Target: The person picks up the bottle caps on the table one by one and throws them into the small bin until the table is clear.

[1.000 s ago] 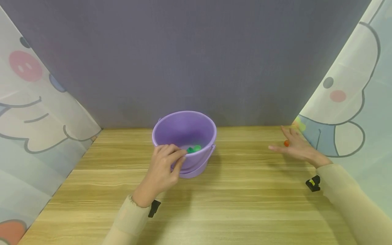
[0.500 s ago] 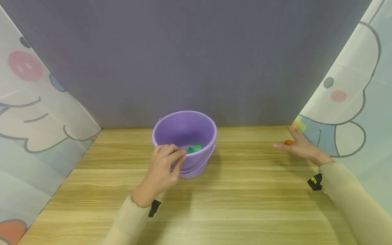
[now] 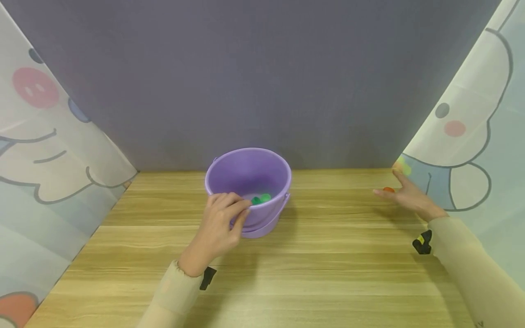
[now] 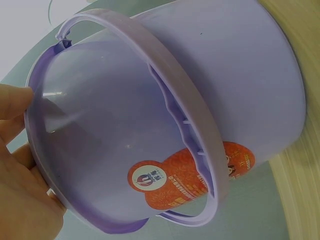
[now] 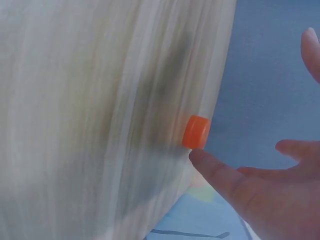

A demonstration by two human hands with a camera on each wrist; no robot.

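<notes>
A purple bucket (image 3: pixel 262 214) stands upright on the wooden table. My left hand (image 3: pixel 217 223) holds its near rim, thumb outside and fingers over the edge. In the left wrist view the bucket's handle (image 4: pixel 187 90) hangs down along its side, near an orange sticker (image 4: pixel 175 180). Two small green caps (image 3: pixel 260 199) show inside the bucket; my fingers may hide more. Far to the right, my right hand (image 3: pixel 408 197) is spread with nothing in it. A small orange cap (image 5: pixel 196 132) lies right at one fingertip in the right wrist view; whether they touch, I cannot tell.
The wooden table (image 3: pixel 328 255) ends at a dark grey panel (image 3: pixel 262 82) behind the bucket. Cartoon-printed cloth walls (image 3: pixel 471 173) close in both sides, the right one near my right hand. A black wrist device (image 3: pixel 422 242) hangs beneath the right sleeve.
My right hand has shifted a little to the right, its fingers still spread by the orange cap. The left hand and the bucket have stayed in place.
</notes>
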